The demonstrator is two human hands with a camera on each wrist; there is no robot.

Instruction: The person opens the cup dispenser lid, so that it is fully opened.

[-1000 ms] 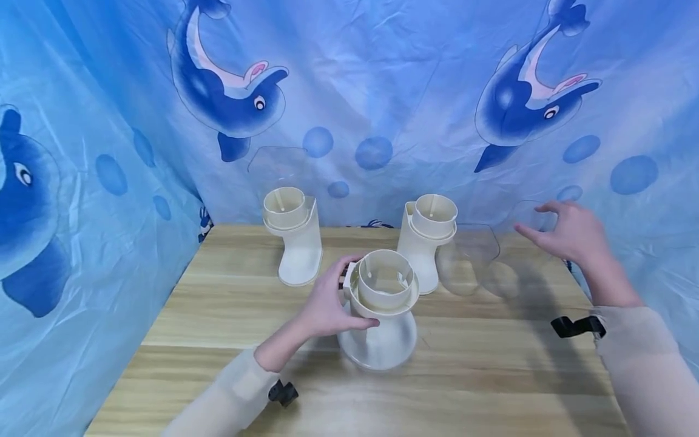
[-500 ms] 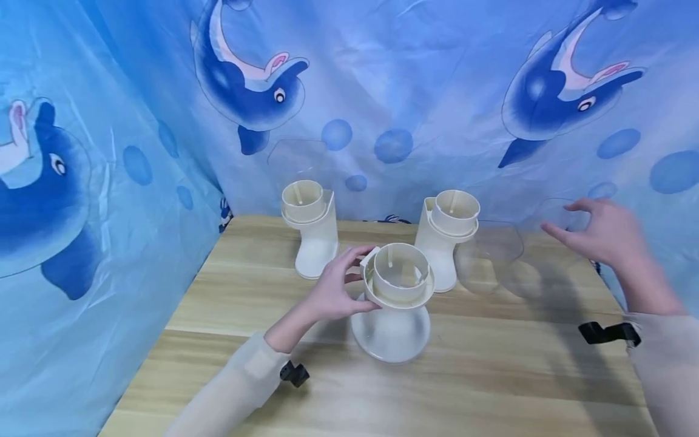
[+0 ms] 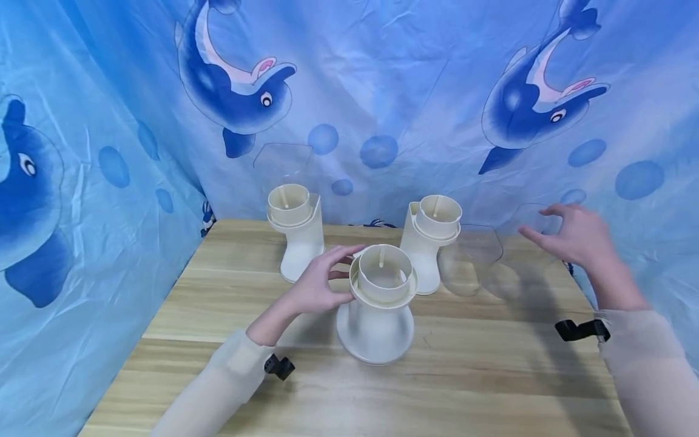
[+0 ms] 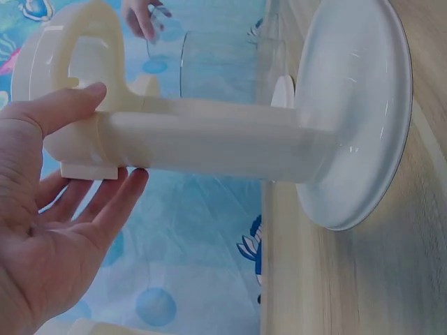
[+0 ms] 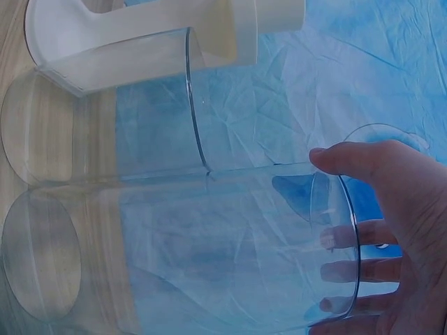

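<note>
A cream-white stand (image 3: 377, 325) with a ring-shaped top and a wide round base stands upright on the table, nearest the front. My left hand (image 3: 317, 280) holds its ring from the left. In the left wrist view, the thumb (image 4: 87, 99) lies against the collar and the fingers bend under the opposite side, by a square tab (image 4: 89, 171). Far to the right, my right hand (image 3: 570, 233) grips a tall clear container (image 5: 230, 244) at its rim, thumb and fingers spread across the opening. Those fingers show through the clear wall.
Two similar white stands stand behind, one at left (image 3: 303, 243) and one at right (image 3: 423, 261). Another clear container (image 5: 140, 132) is beside the right stand; a further one (image 3: 281, 161) shows behind the left stand. A dolphin-printed curtain (image 3: 409, 91) closes off the back and sides.
The front stand has turned, its tab passing from the left side toward the back. My left thumb has drawn back to the ring's left side. My right hand keeps its place.
</note>
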